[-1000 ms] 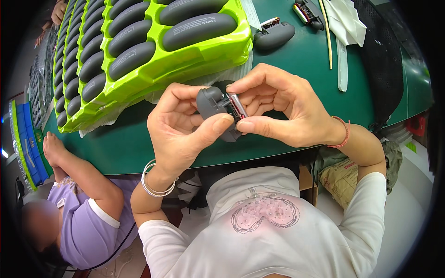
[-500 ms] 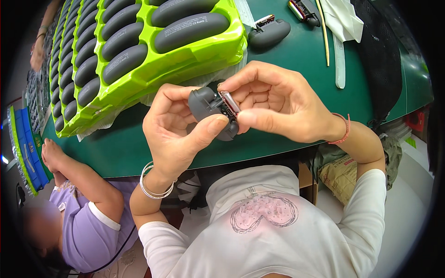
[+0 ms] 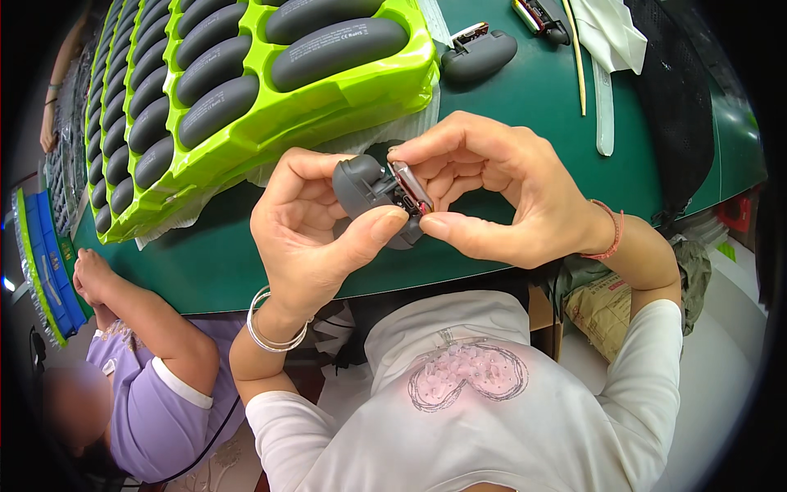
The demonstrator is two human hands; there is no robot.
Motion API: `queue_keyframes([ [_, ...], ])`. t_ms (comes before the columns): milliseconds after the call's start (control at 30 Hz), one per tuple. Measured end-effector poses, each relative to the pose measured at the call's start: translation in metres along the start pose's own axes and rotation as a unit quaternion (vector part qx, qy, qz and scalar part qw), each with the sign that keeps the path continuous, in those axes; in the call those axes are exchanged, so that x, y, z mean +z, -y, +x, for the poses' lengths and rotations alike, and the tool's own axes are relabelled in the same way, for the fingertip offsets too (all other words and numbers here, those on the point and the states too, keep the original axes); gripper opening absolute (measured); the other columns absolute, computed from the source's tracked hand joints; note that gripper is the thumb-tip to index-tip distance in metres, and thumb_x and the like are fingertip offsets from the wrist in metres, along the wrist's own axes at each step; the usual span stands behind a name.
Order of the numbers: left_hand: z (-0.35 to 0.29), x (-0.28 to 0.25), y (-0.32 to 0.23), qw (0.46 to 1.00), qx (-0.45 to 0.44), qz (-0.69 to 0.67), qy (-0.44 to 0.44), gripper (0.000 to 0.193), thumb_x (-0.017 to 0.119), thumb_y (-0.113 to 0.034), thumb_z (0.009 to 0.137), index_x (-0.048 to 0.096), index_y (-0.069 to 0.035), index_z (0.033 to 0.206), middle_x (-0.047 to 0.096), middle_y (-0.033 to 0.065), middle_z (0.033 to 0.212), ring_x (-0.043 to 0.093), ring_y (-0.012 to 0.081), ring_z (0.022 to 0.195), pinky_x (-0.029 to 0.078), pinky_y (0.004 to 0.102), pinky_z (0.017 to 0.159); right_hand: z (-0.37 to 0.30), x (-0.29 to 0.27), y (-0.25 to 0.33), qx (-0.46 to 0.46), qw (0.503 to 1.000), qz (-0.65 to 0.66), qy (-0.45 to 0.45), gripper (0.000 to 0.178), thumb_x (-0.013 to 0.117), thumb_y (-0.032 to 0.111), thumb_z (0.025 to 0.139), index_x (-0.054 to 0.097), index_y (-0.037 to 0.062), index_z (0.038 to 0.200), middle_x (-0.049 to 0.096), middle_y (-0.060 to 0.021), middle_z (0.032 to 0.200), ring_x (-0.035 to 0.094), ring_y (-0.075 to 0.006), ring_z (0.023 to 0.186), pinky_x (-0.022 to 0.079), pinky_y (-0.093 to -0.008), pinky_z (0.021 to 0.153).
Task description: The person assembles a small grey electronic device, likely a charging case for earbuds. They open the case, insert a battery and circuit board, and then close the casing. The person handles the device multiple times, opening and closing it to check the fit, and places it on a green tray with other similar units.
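Observation:
Over the front part of the green table I hold a dark grey rounded plastic casing that is split open. My left hand is closed round it, thumb on the near side. At the opening sits a small silver-faced module with electronic parts and a bit of red along its edge. My right hand pinches this module between the thumb at its lower end and the forefinger at its upper end. The other right fingers are curled behind. How the module joins the casing inside is partly hidden.
A bright green tray of grey casings stands at the upper left. Beyond my hands lie two opened casings, a wooden stick, white cloth and a clear strip. A person in purple sits at left.
My right thumb has moved slightly down along the module, showing more of its face and red edge. At the upper left, another person's hand has moved. The casing stays in my left hand.

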State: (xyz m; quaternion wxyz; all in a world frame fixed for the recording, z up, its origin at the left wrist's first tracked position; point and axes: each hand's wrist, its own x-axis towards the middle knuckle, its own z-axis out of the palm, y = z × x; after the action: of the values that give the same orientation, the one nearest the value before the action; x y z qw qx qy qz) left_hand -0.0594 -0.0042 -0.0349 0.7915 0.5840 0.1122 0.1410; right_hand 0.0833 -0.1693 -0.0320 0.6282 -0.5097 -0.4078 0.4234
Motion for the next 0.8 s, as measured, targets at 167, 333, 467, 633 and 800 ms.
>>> queue_keyframes([
  [167,0.0,-0.0023,0.0026,1.0,0.013,0.01,0.018,0.043,0.077,0.003,0.075,0.05,0.002,0.108,0.063,0.0131,0.103,0.064,0.0161,0.096,0.054,0.0311,0.085,0.0006,-0.0005,-0.0014,-0.01,0.999,-0.033,-0.003,0.042,0.061,-0.006,0.081,0.052,-0.0067,0.123,0.065,-0.0146,0.102,0.067,-0.0178,0.094,0.055,-0.029,0.083],
  [333,0.0011,-0.0021,0.0042,0.999,0.025,0.011,0.022,0.042,0.077,0.003,0.076,0.049,0.002,0.108,0.063,0.0133,0.104,0.064,0.0166,0.096,0.055,0.0318,0.085,0.0021,-0.0008,-0.0008,-0.009,0.999,-0.031,-0.001,0.041,0.058,-0.007,0.081,0.053,-0.0069,0.122,0.065,-0.0145,0.102,0.067,-0.0184,0.095,0.056,-0.0302,0.085],
  [467,0.0009,-0.0024,0.0038,0.999,0.027,0.012,0.024,0.042,0.076,0.003,0.077,0.049,0.002,0.108,0.062,0.0136,0.105,0.063,0.0169,0.098,0.055,0.0322,0.086,0.0019,-0.001,0.0021,-0.024,0.998,-0.059,0.002,0.04,0.058,-0.007,0.081,0.053,-0.007,0.121,0.065,-0.0142,0.102,0.067,-0.0185,0.095,0.056,-0.0305,0.085],
  [633,0.001,0.0001,0.004,1.0,0.007,-0.01,0.014,0.042,0.076,0.003,0.077,0.049,0.002,0.108,0.062,0.0142,0.105,0.063,0.0166,0.098,0.054,0.0322,0.087,0.0017,0.0038,-0.0058,-0.018,0.998,-0.014,-0.057,0.031,0.064,0.0,0.08,0.058,-0.0046,0.11,0.067,-0.009,0.089,0.064,-0.0106,0.073,0.055,-0.0245,0.072],
  [800,0.0009,-0.0011,0.0035,1.0,-0.002,0.0,0.014,0.041,0.076,0.002,0.077,0.05,0.002,0.109,0.062,0.0145,0.105,0.063,0.0164,0.097,0.054,0.0325,0.087,0.0017,-0.0017,-0.0024,-0.012,0.999,-0.041,-0.002,0.04,0.061,-0.005,0.081,0.054,-0.0059,0.121,0.064,-0.013,0.104,0.066,-0.0163,0.094,0.056,-0.0281,0.083],
])
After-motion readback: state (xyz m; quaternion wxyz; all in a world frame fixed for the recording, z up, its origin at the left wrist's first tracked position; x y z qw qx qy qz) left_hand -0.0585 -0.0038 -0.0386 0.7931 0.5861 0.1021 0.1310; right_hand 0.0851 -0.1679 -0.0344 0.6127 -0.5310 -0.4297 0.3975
